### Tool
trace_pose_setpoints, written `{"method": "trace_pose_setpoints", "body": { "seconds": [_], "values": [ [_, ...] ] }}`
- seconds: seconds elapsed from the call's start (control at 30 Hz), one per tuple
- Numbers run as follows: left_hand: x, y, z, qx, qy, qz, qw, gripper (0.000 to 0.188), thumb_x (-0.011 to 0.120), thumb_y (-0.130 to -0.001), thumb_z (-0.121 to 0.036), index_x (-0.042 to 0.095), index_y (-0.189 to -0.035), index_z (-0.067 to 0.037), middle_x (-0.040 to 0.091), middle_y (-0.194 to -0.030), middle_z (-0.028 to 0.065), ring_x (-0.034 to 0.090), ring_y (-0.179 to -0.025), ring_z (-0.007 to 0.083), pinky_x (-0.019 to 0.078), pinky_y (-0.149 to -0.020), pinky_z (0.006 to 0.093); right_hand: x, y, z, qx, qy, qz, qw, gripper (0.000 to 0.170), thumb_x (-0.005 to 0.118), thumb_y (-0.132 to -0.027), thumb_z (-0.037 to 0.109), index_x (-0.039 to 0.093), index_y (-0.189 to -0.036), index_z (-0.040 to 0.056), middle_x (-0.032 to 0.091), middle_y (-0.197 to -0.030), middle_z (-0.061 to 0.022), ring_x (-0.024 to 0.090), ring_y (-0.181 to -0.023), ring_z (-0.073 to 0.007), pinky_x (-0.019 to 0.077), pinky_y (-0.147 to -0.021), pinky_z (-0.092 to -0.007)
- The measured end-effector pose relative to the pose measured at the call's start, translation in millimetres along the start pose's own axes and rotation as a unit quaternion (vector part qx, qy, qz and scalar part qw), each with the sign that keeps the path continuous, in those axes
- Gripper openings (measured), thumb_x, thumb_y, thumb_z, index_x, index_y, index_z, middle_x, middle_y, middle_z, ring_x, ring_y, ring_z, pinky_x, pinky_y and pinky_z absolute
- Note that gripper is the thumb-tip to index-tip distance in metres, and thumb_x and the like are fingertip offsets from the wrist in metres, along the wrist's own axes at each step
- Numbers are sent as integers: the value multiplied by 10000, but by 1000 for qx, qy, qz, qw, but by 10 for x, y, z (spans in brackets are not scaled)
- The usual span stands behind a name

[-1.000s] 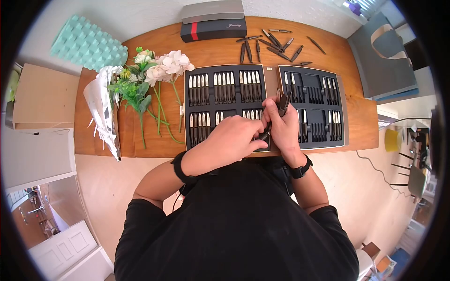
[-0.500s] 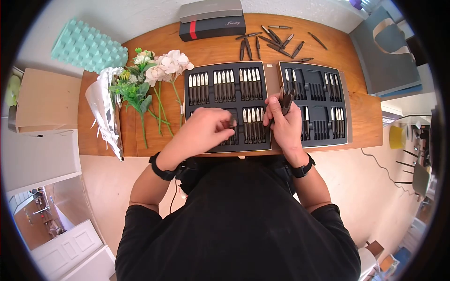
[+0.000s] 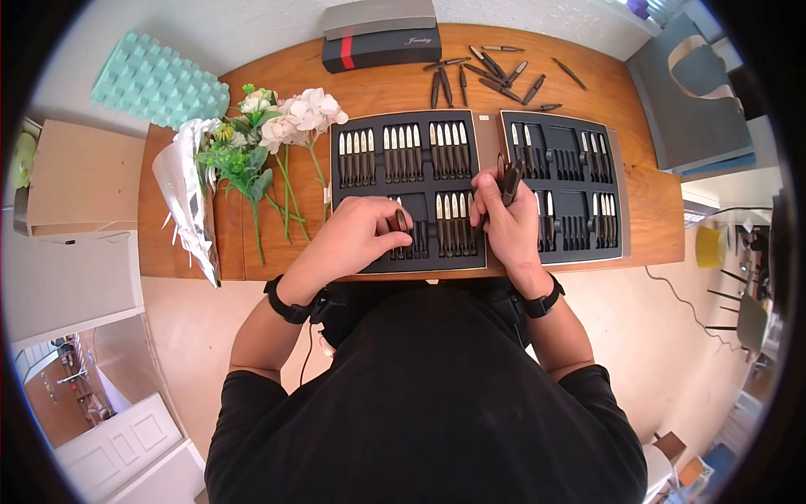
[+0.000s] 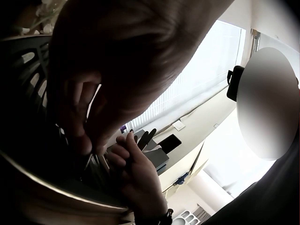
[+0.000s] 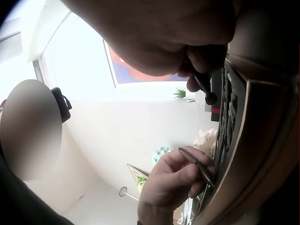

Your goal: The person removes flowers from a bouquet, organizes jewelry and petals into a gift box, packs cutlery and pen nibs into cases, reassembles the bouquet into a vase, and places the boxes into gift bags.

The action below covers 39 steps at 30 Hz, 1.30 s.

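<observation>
Over the lower row of the left case [image 3: 430,186], my left hand [image 3: 348,239] pinches a slim dark pen-shaped piece [image 5: 198,168] between thumb and fingers. The piece stands tilted, its lower end close to the case's slots. My right hand [image 3: 510,227] grips several similar dark pieces [image 3: 510,178], whose ends stick up past the thumb. It is held over the gap between the left case and the right case [image 3: 561,189]. Rows of silver-tipped dark pieces [image 3: 449,151] fill much of the left case; the right one has several bare slots.
Loose dark pieces [image 3: 495,71] lie scattered at the back of the wooden table [image 3: 277,76]. A black box with a red band [image 3: 382,50] stands behind. Artificial flowers [image 3: 290,122] and a silver-foil wrap [image 3: 185,193] lie at left; a grey bag [image 3: 693,109] stands at right.
My left hand has moved left, away from the right hand, carrying a piece to the left case's lower middle section. The right hand stays near the gap, still holding its bunch.
</observation>
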State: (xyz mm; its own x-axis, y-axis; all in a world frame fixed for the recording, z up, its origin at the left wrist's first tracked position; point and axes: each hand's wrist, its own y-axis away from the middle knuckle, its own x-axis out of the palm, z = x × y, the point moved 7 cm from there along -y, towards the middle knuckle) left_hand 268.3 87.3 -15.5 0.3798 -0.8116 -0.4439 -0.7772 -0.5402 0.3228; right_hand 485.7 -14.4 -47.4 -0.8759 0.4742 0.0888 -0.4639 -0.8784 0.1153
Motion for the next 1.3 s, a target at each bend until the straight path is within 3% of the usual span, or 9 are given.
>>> {"method": "trace_pose_setpoints", "body": {
  "seconds": [0.07, 0.13, 0.23, 0.47, 0.83, 1.17, 1.3],
  "values": [
    [-12, -3, -40, 31, -68, -28, 997, 328, 913, -949, -84, 781, -1238, 0, 743, -837, 82, 734, -733, 181, 579, -715, 356, 2, -6, -13, 2, -3, 0, 1000, 237, 681, -1209, 216, 696, -1148, -13, 633, -741, -9, 613, -625, -91, 495, -606, -271],
    [-72, 48, -84, 80, -162, -148, 972, 525, 970, -875, -138, 735, -1333, -40, 696, -939, 91, 711, -787, 241, 573, -740, 413, 2, -10, -22, -1, -7, 4, 1000, 240, 683, -1208, 220, 697, -1149, -12, 633, -742, -9, 615, -627, -91, 496, -604, -271],
    [-58, 105, -127, 109, -210, -183, 954, 618, 990, -853, -172, 697, -1387, -72, 679, -1049, 88, 719, -876, 288, 587, -774, 439, 5, -10, -19, -2, -5, 5, 1000, 246, 687, -1207, 227, 699, -1151, -13, 634, -744, -8, 622, -630, -92, 497, -601, -272],
    [-29, 125, -127, 108, -221, -164, 955, 502, 981, -870, -207, 750, -1295, -75, 679, -1048, 97, 734, -925, 335, 602, -803, 455, 10, -21, -30, 6, 9, 7, 1000, 253, 696, -1204, 232, 700, -1156, -17, 633, -749, -7, 625, -628, -95, 500, -601, -274],
    [15, 134, -234, 177, -316, -200, 910, 492, 976, -859, -285, 832, -1282, -79, 702, -1048, 57, 766, -888, 284, 625, -765, 413, 15, -13, -20, 9, -2, 6, 1000, 255, 694, -1205, 230, 696, -1158, -21, 637, -765, -14, 621, -634, -99, 497, -603, -274],
    [57, 96, -127, 165, -310, -171, 921, 390, 968, -864, -260, 871, -1188, -67, 699, -1020, 54, 766, -869, 278, 627, -755, 420, 7, -11, -21, 7, 4, 6, 1000, 246, 688, -1207, 224, 695, -1163, -18, 629, -745, -9, 621, -629, -97, 492, -604, -270],
    [88, 110, -279, 217, -305, -180, 910, 416, 974, -859, -277, 853, -1181, -41, 714, -1037, 67, 765, -880, 285, 627, -766, 420, 0, -15, -38, 5, -11, 8, 1000, 245, 683, -1210, 228, 696, -1168, -13, 628, -745, -4, 621, -628, -95, 488, -602, -271]
  ]
}}
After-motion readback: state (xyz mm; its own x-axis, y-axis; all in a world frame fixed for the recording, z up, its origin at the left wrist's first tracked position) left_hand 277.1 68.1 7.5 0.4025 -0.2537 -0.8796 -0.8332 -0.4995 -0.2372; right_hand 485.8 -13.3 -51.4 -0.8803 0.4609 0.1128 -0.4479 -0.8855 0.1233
